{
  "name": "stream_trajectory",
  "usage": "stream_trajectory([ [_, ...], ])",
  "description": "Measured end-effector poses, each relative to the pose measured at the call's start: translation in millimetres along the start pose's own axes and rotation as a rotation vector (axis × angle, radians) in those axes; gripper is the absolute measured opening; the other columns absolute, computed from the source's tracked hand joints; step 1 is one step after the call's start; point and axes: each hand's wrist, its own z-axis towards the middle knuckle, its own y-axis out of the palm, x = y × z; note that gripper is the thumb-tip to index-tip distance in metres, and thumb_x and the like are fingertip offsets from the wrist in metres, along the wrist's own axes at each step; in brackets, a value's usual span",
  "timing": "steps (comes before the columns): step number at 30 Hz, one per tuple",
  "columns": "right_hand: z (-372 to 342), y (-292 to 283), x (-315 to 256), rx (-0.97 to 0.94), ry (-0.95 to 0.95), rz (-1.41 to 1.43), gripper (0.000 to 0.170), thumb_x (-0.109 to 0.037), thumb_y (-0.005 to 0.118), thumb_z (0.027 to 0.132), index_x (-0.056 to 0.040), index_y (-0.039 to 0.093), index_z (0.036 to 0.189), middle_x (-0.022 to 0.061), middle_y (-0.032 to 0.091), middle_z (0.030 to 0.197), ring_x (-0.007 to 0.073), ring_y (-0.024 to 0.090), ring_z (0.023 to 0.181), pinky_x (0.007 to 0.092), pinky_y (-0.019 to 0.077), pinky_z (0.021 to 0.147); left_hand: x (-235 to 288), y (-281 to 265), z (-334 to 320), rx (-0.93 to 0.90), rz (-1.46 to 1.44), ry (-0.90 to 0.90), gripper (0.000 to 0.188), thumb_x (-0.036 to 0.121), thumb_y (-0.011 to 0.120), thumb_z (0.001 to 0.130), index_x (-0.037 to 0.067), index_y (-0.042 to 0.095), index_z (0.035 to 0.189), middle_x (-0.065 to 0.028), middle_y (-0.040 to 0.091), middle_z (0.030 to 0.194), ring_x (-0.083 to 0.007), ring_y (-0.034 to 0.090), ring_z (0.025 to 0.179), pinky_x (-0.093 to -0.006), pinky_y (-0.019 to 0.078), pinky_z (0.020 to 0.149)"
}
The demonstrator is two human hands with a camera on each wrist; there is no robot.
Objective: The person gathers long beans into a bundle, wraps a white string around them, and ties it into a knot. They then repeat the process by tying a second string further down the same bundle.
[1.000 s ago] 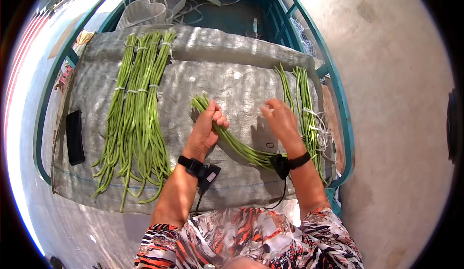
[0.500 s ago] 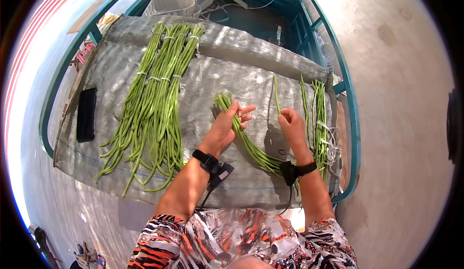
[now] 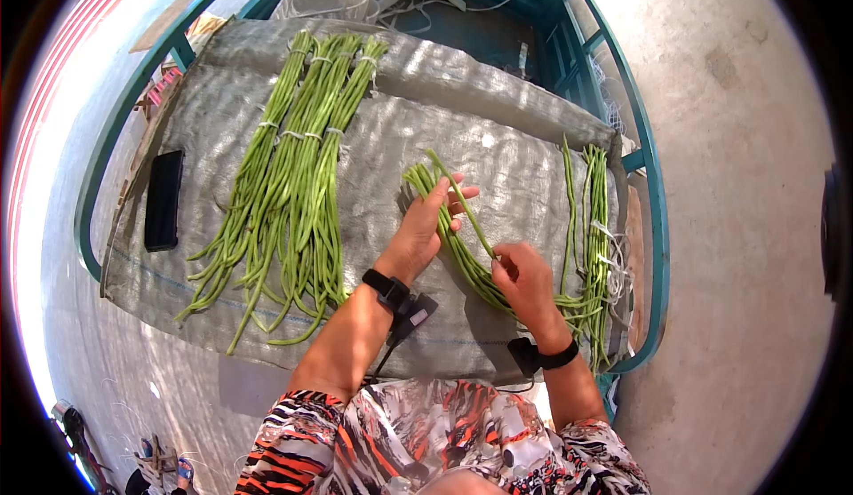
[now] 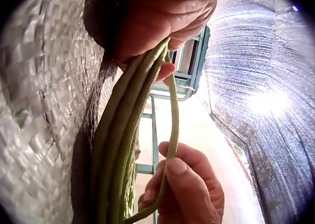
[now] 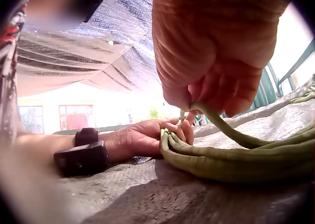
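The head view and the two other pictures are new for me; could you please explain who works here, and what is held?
There is no robot here: a person works with two bare hands. The head view comes from a camera worn on the head, looking down. The other two views come from small cameras, one on each wrist, looking at that hand's work.

On a grey woven sheet lie tied bunches of long green beans, a dark flat object, probably a phone, and, at the right side, more beans with white ties.

The left hand holds a bundle of beans. The right hand pinches a single bean.
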Motion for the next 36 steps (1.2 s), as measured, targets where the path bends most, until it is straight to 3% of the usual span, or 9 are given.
stream_trajectory([
  [5, -7.0, -4.3, 2.7, -0.031, -0.003, 0.035, 0.015, -0.006, 0.064, 0.081, -0.0054, 0.062, 0.096, 0.0083, 0.058, 0.075, 0.0195, 0.059, 0.061, 0.0318, 0.0476, 0.057, 1.9, 4.0, -5.3, 0.032, 0.021, 0.015, 0.034, 0.035, 0.051, 0.098, 0.008, 0.055, 0.117, -0.0087, 0.064, 0.101, -0.0081, 0.050, 0.077, -0.0205, 0.0421, 0.060],
  [11, -7.4, -1.3, 1.9, -0.056, 0.022, -0.006, 0.016, -0.006, 0.065, 0.079, -0.0062, 0.061, 0.095, 0.0092, 0.057, 0.077, 0.0218, 0.060, 0.062, 0.0330, 0.0479, 0.057, -2.1, -0.1, -2.5, 0.008, 0.052, 0.078, 0.025, 0.039, 0.055, 0.096, 0.014, 0.056, 0.095, 0.0031, 0.057, 0.078, -0.0071, 0.052, 0.074, -0.0221, 0.0409, 0.060],
  [14, -7.2, -3.1, -1.3, -0.061, -0.024, -0.082, 0.017, -0.006, 0.065, 0.078, -0.0067, 0.060, 0.094, 0.0091, 0.058, 0.079, 0.0230, 0.061, 0.063, 0.0338, 0.0485, 0.057, -0.2, 1.5, -3.5, -0.002, 0.042, 0.070, 0.025, 0.040, 0.056, 0.095, 0.016, 0.053, 0.087, 0.0040, 0.057, 0.077, -0.0068, 0.053, 0.075, -0.0222, 0.0403, 0.060],
  [23, -8.9, -4.1, -2.8, -0.057, -0.063, -0.123, 0.017, -0.007, 0.065, 0.078, -0.0081, 0.060, 0.094, 0.0082, 0.059, 0.082, 0.0233, 0.062, 0.064, 0.0344, 0.0489, 0.057, -6.7, -8.9, 6.1, 0.011, -0.053, 0.063, 0.024, 0.038, 0.058, 0.094, 0.017, 0.052, 0.085, 0.0034, 0.055, 0.073, -0.0098, 0.054, 0.074, -0.0246, 0.0412, 0.063],
  [32, -16.7, 13.5, -1.2, -0.031, 0.001, -0.043, 0.017, -0.010, 0.064, 0.081, -0.0082, 0.060, 0.098, 0.0090, 0.058, 0.082, 0.0249, 0.061, 0.065, 0.0356, 0.0479, 0.058, 2.0, 10.7, -2.3, 0.092, -0.156, 0.024, 0.026, 0.037, 0.054, 0.097, 0.015, 0.050, 0.083, 0.0015, 0.053, 0.071, -0.0133, 0.055, 0.070, -0.0291, 0.0466, 0.066],
  [36, -20.8, -0.4, -2.7, -0.123, 0.141, -0.022, 0.016, -0.022, 0.059, 0.089, -0.0084, 0.062, 0.097, 0.0124, 0.060, 0.076, 0.0307, 0.062, 0.068, 0.0403, 0.0470, 0.060, 3.2, 7.9, -3.7, 0.008, -0.207, -0.015, 0.029, 0.038, 0.053, 0.097, 0.015, 0.046, 0.079, 0.0033, 0.045, 0.066, -0.0117, 0.049, 0.063, -0.0304, 0.0472, 0.065],
])
